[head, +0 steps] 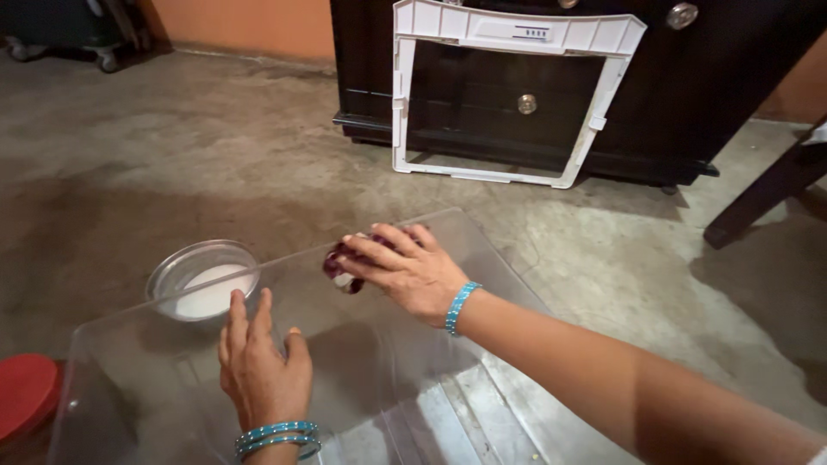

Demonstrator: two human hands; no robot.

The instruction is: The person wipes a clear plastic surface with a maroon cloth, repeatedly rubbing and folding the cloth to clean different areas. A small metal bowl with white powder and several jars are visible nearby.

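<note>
A: Hands, quick. Pose?

B: Right hand (405, 269) reached in from the lower right, forearm stretched across, palm down, blue bangle at the wrist. Left hand (258, 366) came up from the bottom edge, palm down, fingers spread and pointing away, two blue bangles on that wrist.

A: Grips?

B: Right fingers were curled over a small dark purple cloth (343, 265), bunched up and pressed onto the clear plastic tray (413, 379). Closed around it, mostly covering it. Left hand was flat and open on the tray's surface, holding nothing, just resting there.

A: Tray look?

B: Transparent, rectangular, raised rim, lying on the concrete floor (172, 155) right in front of the person. Floor showed through it. Cloth sat near its far edge, a white patch visible among the purple.

A: Nearby?

B: Steel bowl (203, 277) with white contents just beyond the tray's left corner. Red lid (24, 394) at far left. White plastic frame (508, 95) leaned against a dark cabinet (689, 95) behind.
</note>
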